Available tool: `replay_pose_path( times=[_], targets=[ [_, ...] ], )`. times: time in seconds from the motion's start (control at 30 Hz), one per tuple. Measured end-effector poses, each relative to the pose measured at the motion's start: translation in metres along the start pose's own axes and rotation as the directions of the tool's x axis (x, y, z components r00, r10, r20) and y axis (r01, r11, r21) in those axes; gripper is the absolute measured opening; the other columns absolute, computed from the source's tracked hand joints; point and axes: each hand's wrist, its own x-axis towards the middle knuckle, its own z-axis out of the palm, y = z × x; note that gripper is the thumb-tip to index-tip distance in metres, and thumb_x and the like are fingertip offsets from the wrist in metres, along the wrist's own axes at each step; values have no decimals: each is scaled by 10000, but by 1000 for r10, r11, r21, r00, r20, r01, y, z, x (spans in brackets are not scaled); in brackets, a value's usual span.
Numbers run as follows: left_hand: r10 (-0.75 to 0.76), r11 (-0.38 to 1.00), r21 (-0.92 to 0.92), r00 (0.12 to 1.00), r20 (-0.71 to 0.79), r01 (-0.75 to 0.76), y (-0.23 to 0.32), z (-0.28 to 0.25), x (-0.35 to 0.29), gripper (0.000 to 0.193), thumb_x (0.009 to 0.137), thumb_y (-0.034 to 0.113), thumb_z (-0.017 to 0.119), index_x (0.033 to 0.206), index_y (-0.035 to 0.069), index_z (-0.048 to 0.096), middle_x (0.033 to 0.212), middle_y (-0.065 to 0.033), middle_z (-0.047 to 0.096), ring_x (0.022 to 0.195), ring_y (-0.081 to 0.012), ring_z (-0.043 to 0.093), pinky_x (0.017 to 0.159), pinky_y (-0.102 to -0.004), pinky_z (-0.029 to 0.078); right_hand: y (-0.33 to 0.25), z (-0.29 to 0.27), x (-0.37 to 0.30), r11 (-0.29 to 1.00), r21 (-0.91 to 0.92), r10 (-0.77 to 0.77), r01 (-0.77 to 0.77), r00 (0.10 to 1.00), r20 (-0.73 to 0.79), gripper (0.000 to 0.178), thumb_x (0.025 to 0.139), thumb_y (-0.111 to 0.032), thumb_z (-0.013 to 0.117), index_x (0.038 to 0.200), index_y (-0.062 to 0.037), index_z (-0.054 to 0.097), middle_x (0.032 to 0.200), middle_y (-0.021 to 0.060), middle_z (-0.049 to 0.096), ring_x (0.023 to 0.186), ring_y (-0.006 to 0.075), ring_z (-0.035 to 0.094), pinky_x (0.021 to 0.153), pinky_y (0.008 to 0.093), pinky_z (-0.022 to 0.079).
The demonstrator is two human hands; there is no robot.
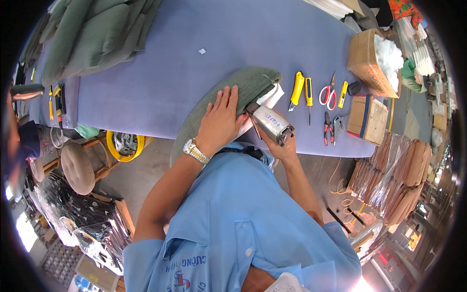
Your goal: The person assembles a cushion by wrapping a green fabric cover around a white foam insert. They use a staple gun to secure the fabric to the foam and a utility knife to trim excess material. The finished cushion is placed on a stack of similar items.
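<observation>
A long purple table (pixel 204 29) stands on a grey concrete floor (pixel 146 180); a round padded stool (pixel 77 168) is beside it.

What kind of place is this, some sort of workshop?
Most likely an upholstery workshop. The left hand presses a green fabric-covered cushion panel on a long purple worktable, the right hand holds a metal staple gun, and a box of white stuffing stands nearby.

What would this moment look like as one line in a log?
left hand: flat on green cushion | right hand: grips metal staple gun at cushion edge | surface: purple table
</observation>
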Motion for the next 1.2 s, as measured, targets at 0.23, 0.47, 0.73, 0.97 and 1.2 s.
replay_pose_path(
  times=[0.23,0.47,0.73,0.97,1.2],
  targets=[
    [3,998,60,999,-48,0,0,6,3,817,953,266,697,1577,-46,271,1601,-276,385,1483,-434,394,1148,-555,425,-12,-1,-5,1000,-25,17,-17,1000,-5,588,801,-45,816,1355,14,627,1194,145,744,1045,198,732,930,325,565],
    [-26,997,68,999,-40,29,5,4,1,858,910,220,741,1583,-37,273,1614,-249,379,1487,-412,400,1149,-543,430,-14,-13,-2,998,38,36,-40,993,110,606,802,-14,792,1379,20,609,1203,147,735,1046,209,732,933,310,554],
    [-72,993,87,996,-46,76,12,7,6,860,892,186,741,1591,-18,283,1621,-228,380,1490,-392,402,1165,-525,419,-20,-12,6,993,21,113,-118,981,159,592,808,17,749,1378,16,589,1215,152,720,1067,190,707,936,306,533],
    [-45,995,86,998,-44,49,9,4,3,870,868,116,730,1596,-16,272,1626,-227,374,1499,-389,388,1179,-523,405,-21,-6,-5,989,119,74,-85,993,94,604,807,8,777,1386,19,605,1268,166,713,1128,209,705,978,322,535],
    [-50,998,41,998,-28,51,9,-1,2,910,834,51,727,1606,-11,249,1628,-227,372,1506,-390,377,1183,-526,402,-20,-7,-7,992,98,61,-76,988,139,600,790,-17,787,1364,17,616,1262,183,714,1111,262,725,968,337,545]
  ],
)
